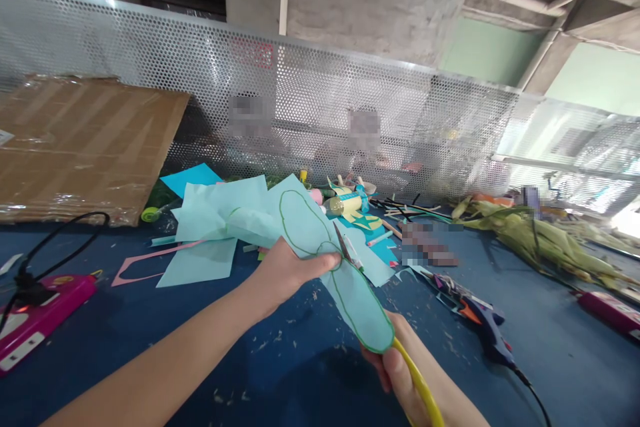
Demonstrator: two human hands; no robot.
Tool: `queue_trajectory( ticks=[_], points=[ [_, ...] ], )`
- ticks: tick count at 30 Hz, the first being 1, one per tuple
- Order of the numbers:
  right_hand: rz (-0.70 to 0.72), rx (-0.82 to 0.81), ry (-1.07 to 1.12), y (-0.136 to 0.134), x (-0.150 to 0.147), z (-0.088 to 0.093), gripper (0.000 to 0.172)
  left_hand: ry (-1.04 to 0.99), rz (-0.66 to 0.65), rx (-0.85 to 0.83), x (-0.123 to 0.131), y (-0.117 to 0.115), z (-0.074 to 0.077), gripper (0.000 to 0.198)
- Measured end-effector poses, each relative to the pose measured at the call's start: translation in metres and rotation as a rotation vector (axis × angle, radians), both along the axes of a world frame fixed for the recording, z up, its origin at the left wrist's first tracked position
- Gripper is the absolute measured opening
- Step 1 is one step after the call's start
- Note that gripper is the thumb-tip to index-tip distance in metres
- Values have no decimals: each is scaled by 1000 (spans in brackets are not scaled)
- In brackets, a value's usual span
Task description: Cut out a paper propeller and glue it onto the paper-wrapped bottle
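Pinched between the thumb and fingers of my left hand (285, 273) is a light blue paper (367, 317) with rounded green outlines drawn on it. My right hand (400, 363), at the lower right, is closed around the yellow handle of a pair of scissors (420, 383). The dark blade tip shows at the paper's upper edge, near my left thumb; the paper hides the middle of the scissors. One end of the outlined shape is cut along its green line, close to my right hand. More light blue sheets (203, 267) lie behind my left hand.
A glue gun (483, 327) with a cord lies at right, beside corn husks (525, 240). A decorated bottle (347, 203) lies behind the paper. Cardboard (90, 147) leans against a perforated metal screen (320, 93). A pink power strip (47, 313) sits at left on the blue table (280, 373).
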State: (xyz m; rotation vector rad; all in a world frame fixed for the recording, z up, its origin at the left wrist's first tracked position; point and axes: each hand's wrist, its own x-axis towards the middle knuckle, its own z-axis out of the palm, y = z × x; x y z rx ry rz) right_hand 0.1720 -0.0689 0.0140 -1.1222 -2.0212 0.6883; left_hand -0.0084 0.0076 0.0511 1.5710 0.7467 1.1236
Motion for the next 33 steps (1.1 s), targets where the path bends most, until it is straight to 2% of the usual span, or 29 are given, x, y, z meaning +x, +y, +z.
queue_trajectory(
  ticks=[4,9,13,17,33],
  points=[
    [21,-64,63,0,-1,4,66,-11,-9,-13,0,-1,2,18],
    [80,-121,101,4,1,-1,67,-4,12,-91,-1,-1,4,18],
    [156,-168,112,7,4,-4,66,14,3,-56,-2,0,5,18],
    [159,-197,91,6,5,1,69,-7,-15,-61,-5,3,4,22],
    [151,-161,20,5,5,3,64,25,-102,-29,-10,7,4,16]
  ],
)
